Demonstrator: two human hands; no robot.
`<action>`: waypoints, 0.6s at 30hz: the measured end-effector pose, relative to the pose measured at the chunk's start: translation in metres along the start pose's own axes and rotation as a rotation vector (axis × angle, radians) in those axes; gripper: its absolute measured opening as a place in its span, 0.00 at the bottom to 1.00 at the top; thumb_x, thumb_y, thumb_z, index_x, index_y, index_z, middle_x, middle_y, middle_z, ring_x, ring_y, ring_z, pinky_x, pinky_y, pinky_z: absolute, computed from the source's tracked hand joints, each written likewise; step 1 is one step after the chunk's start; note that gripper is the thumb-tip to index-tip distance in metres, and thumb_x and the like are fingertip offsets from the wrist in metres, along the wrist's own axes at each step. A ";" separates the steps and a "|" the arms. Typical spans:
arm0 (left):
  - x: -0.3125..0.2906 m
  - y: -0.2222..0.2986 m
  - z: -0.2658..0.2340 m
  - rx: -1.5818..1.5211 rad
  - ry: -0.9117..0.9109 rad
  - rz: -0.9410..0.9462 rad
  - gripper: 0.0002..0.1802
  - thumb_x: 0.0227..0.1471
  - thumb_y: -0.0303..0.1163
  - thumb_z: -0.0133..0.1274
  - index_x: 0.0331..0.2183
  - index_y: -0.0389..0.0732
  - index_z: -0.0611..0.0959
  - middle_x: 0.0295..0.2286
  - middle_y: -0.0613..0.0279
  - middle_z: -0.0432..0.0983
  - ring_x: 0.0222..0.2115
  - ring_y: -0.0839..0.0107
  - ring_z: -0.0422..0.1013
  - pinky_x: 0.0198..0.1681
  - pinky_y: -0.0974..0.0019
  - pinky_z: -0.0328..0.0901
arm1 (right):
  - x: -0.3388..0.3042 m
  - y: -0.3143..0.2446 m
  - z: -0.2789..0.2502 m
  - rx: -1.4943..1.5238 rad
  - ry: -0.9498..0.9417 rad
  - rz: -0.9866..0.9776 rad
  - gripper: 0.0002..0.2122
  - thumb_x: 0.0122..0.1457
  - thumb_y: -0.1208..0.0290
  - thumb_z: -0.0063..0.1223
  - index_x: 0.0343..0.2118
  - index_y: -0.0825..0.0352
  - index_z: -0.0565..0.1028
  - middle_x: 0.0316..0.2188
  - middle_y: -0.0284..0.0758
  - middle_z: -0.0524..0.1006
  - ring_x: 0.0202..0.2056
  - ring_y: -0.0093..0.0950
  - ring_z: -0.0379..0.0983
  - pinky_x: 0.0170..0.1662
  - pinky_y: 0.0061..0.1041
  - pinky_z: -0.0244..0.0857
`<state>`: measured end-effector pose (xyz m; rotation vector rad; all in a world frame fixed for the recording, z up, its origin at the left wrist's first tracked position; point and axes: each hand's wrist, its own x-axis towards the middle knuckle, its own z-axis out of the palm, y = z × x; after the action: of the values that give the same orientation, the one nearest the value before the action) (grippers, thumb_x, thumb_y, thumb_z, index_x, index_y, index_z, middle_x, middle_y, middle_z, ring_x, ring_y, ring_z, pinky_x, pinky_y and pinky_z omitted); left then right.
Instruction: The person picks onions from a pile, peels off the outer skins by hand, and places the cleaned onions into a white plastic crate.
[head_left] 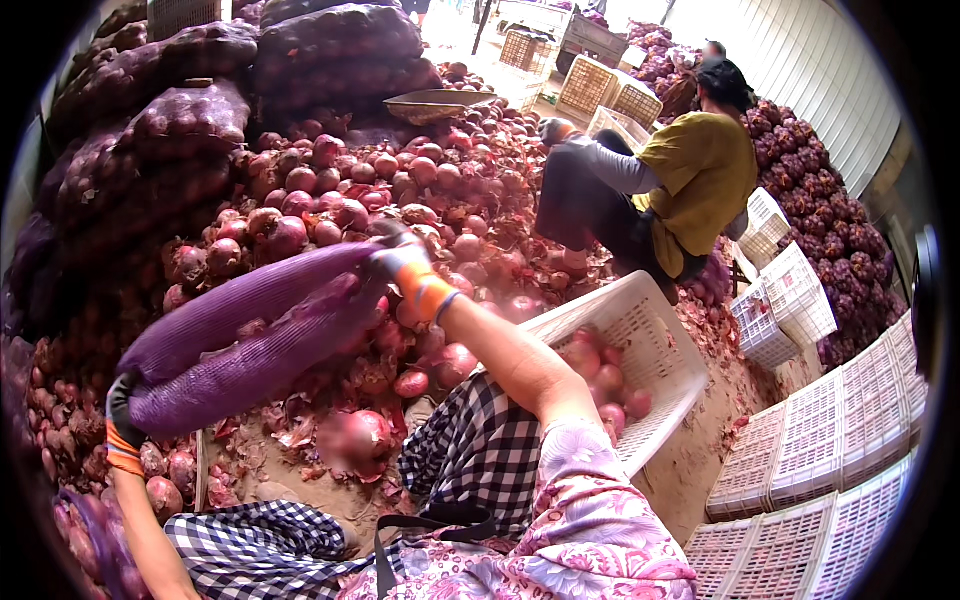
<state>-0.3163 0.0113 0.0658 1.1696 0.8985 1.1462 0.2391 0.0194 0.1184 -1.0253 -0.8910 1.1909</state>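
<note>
The sack (255,300) stretches above the onions (424,172), the left hand (124,422) gripping one end, the right hand (402,262) the other. Its thin mesh looks light, soft and snag-prone rather than slippery; the bunched edges at either end seem the surest hold. No brand, label or writing is legible on it.

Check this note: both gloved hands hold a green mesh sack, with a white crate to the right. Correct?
Not quite: in the head view the mesh sack is purple, not green. The gloved left hand and right hand do hold it, with a white crate to the right.
</note>
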 end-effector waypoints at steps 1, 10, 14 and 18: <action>-0.006 0.018 0.033 0.056 -0.110 -0.062 0.18 0.52 0.36 0.46 0.43 0.37 0.73 0.39 0.61 0.72 0.39 0.72 0.68 0.45 0.69 0.62 | 0.012 0.003 -0.010 -0.019 0.176 -0.107 0.24 0.41 0.91 0.46 0.45 0.68 0.68 0.35 0.40 0.74 0.33 0.27 0.71 0.35 0.23 0.69; 0.005 -0.018 -0.074 -0.245 0.063 -0.018 0.20 0.53 0.38 0.43 0.46 0.39 0.71 0.43 0.62 0.69 0.44 0.69 0.64 0.51 0.68 0.55 | -0.049 -0.008 0.008 0.087 -0.895 0.073 0.11 0.51 0.75 0.49 0.39 0.67 0.73 0.33 0.32 0.75 0.35 0.21 0.71 0.43 0.25 0.66; 0.016 -0.024 -0.165 -0.413 0.121 0.017 0.20 0.54 0.40 0.42 0.46 0.39 0.71 0.44 0.62 0.68 0.45 0.69 0.63 0.53 0.67 0.54 | -0.088 -0.021 0.070 0.108 -1.258 -0.243 0.16 0.49 0.72 0.55 0.41 0.68 0.70 0.35 0.34 0.73 0.38 0.21 0.68 0.44 0.24 0.64; 0.028 0.014 -0.047 -0.492 -0.048 -0.061 0.23 0.56 0.45 0.38 0.46 0.39 0.71 0.44 0.64 0.68 0.46 0.69 0.63 0.54 0.66 0.52 | -0.090 -0.037 0.060 -0.577 -0.845 0.235 0.24 0.40 0.71 0.60 0.44 0.69 0.69 0.34 0.33 0.73 0.35 0.21 0.68 0.38 0.21 0.65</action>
<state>-0.3580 0.0489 0.0715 0.7569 0.5648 1.1978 0.1793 -0.0625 0.1706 -1.0934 -1.8956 1.6522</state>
